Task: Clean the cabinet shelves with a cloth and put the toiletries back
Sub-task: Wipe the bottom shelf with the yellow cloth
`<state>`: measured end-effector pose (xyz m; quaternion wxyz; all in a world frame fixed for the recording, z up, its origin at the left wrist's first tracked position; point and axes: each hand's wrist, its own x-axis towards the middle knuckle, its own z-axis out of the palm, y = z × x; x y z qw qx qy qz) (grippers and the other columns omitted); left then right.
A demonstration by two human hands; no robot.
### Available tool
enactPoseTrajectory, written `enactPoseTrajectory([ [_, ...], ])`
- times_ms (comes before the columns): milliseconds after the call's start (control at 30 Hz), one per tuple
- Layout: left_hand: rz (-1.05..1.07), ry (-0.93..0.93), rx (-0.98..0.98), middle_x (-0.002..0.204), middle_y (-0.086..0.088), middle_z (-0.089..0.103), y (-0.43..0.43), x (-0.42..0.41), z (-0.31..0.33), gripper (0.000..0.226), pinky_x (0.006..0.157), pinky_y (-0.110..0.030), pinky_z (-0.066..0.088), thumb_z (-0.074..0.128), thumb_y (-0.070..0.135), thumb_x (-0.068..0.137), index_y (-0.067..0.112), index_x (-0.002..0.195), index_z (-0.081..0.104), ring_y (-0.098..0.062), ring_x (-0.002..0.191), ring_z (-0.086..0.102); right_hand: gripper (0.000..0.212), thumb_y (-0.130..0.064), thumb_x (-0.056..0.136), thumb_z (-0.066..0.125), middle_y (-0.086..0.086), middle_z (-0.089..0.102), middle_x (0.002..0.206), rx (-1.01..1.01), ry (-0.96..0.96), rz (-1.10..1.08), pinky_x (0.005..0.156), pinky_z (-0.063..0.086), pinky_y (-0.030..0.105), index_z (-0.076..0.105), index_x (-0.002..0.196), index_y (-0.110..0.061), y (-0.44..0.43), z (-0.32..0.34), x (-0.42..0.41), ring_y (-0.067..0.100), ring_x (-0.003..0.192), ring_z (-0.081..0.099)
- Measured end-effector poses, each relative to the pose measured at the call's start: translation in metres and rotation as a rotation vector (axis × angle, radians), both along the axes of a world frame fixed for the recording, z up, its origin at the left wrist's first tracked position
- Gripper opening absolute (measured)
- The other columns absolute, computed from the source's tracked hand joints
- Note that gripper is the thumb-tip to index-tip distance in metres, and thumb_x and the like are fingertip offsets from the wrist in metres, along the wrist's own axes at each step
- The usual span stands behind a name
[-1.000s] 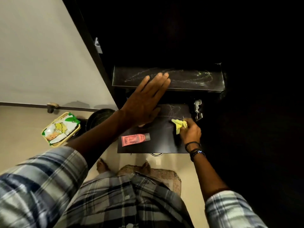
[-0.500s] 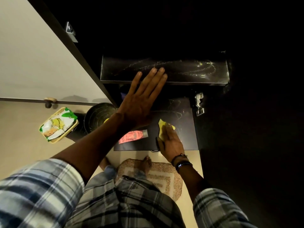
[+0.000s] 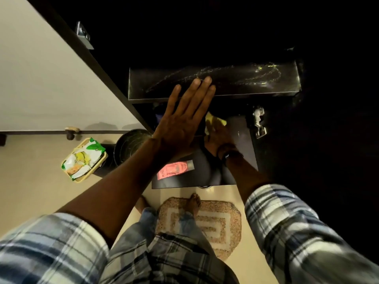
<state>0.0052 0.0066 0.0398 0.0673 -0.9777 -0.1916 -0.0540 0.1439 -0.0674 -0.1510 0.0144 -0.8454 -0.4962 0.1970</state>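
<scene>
Crumpled yellow cleaning cloth [image 3: 215,122] sits on the lower dark glossy cabinet shelf [image 3: 243,144], toward its back, pressed down under my right hand [image 3: 218,140]. That hand is clamped flat on the cloth, fingers spread over it; only a bunched yellow edge shows past the fingertips. Small, soft, looks thin.

Risk as I judge it: the pink squeeze tube with a grey cap [image 3: 175,170] lies flat on the same shelf, near its front edge, left of my right wrist. A wide wipe toward the front could knock it off onto the floor. The cloth is also bunched, so it may skip patches.

My left hand [image 3: 180,121] is open, fingers straight, holding nothing, fingertips over the front lip of the upper dark shelf [image 3: 246,83]; touching or hovering, I cannot tell. That upper shelf shows pale smear streaks, likely still wants a pass. Floor below the lower shelf: patterned beige mat [image 3: 217,222], black round bin [image 3: 131,144], yellow basket of packets [image 3: 85,158].
</scene>
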Motion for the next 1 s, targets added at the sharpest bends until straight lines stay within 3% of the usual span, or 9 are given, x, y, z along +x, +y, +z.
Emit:
enactPoseTrajectory([
  [133, -0.009, -0.011, 0.001, 0.156, -0.015, 0.013, 0.002, -0.002, -0.001, 0.082, 0.115, -0.052, 0.006, 0.031, 0.03, 0.072, 0.007, 0.149, 0.012, -0.031, 0.144, 0.011, 0.047, -0.025, 0.085, 0.053, 0.023, 0.06, 0.123, 0.023, 0.072, -0.087, 0.101, 0.044, 0.04, 0.056, 0.123, 0.004, -0.056, 0.027, -0.038, 0.039, 0.116, 0.055],
  [200, -0.014, -0.009, 0.008, 0.157, -0.014, 0.012, 0.002, -0.003, -0.003, 0.087, 0.115, -0.051, 0.004, 0.045, 0.021, 0.07, 0.008, 0.149, 0.01, -0.03, 0.144, 0.009, 0.051, -0.031, 0.087, 0.039, 0.019, 0.053, 0.122, -0.024, 0.027, -0.158, 0.1, 0.038, 0.036, 0.049, 0.126, 0.001, -0.075, 0.024, -0.028, 0.034, 0.112, 0.051],
  [300, -0.024, -0.017, -0.009, 0.156, -0.015, 0.013, 0.004, -0.003, -0.004, 0.089, 0.114, -0.052, 0.003, 0.041, 0.019, 0.066, 0.008, 0.148, 0.008, -0.031, 0.144, 0.009, 0.076, -0.038, 0.081, 0.01, 0.026, 0.04, 0.138, -0.121, -0.058, -0.153, 0.111, 0.024, 0.041, 0.035, 0.138, 0.006, -0.057, 0.008, 0.007, 0.039, 0.127, 0.038],
  [400, -0.011, -0.009, 0.027, 0.156, -0.014, 0.015, 0.004, -0.004, -0.009, 0.083, 0.114, -0.052, 0.007, 0.035, 0.022, 0.071, 0.008, 0.149, 0.008, -0.031, 0.144, 0.012, 0.072, -0.036, 0.085, 0.021, 0.026, 0.028, 0.149, -0.043, 0.005, -0.215, 0.119, 0.018, 0.042, 0.024, 0.144, 0.006, -0.011, 0.005, 0.039, 0.038, 0.138, 0.025],
  [500, -0.008, -0.019, 0.054, 0.156, -0.013, 0.017, 0.004, -0.001, -0.012, 0.083, 0.114, -0.052, 0.007, 0.04, 0.022, 0.074, 0.008, 0.149, 0.008, -0.03, 0.144, 0.014, 0.064, -0.03, 0.087, 0.035, 0.023, 0.033, 0.148, -0.029, 0.083, -0.27, 0.118, 0.016, 0.034, 0.031, 0.141, 0.005, 0.023, 0.007, 0.053, 0.034, 0.138, 0.028],
  [733, -0.012, -0.028, 0.008, 0.157, -0.013, 0.012, 0.005, -0.002, -0.009, 0.105, 0.113, -0.051, -0.002, 0.064, 0.017, 0.061, 0.008, 0.149, 0.007, -0.03, 0.143, 0.008, 0.067, -0.041, 0.089, 0.023, 0.015, 0.033, 0.152, 0.003, 0.149, -0.201, 0.119, 0.019, 0.037, 0.033, 0.144, -0.005, -0.07, 0.022, -0.033, 0.03, 0.142, 0.028],
  [800, -0.003, -0.005, 0.001, 0.156, -0.014, 0.014, 0.004, -0.002, -0.008, 0.114, 0.113, -0.051, -0.002, 0.073, 0.021, 0.054, 0.008, 0.148, 0.008, -0.03, 0.143, 0.009, 0.074, -0.041, 0.084, 0.014, 0.015, 0.023, 0.156, -0.048, 0.112, -0.2, 0.121, 0.011, 0.037, 0.024, 0.148, -0.004, -0.103, 0.028, -0.043, 0.028, 0.146, 0.019],
  [933, 0.012, 0.051, 0.013, 0.157, -0.012, 0.012, 0.004, -0.003, -0.011, 0.136, 0.113, -0.05, -0.003, 0.087, 0.039, 0.044, 0.01, 0.149, 0.006, -0.03, 0.143, 0.01, 0.081, -0.037, 0.078, -0.005, 0.019, 0.01, 0.158, -0.131, -0.005, -0.172, 0.122, 0.0, 0.036, 0.008, 0.149, 0.001, -0.079, -0.001, 0.005, 0.031, 0.147, 0.005],
  [1000, 0.017, 0.054, 0.024, 0.157, -0.011, 0.009, 0.004, -0.003, -0.013, 0.139, 0.113, -0.05, -0.005, 0.087, 0.043, 0.044, 0.01, 0.149, 0.002, -0.029, 0.144, 0.008, 0.083, -0.038, 0.078, 0.0, 0.022, 0.011, 0.157, -0.139, -0.021, -0.176, 0.122, 0.0, 0.037, 0.009, 0.148, 0.005, -0.038, -0.006, 0.037, 0.033, 0.147, 0.005],
])
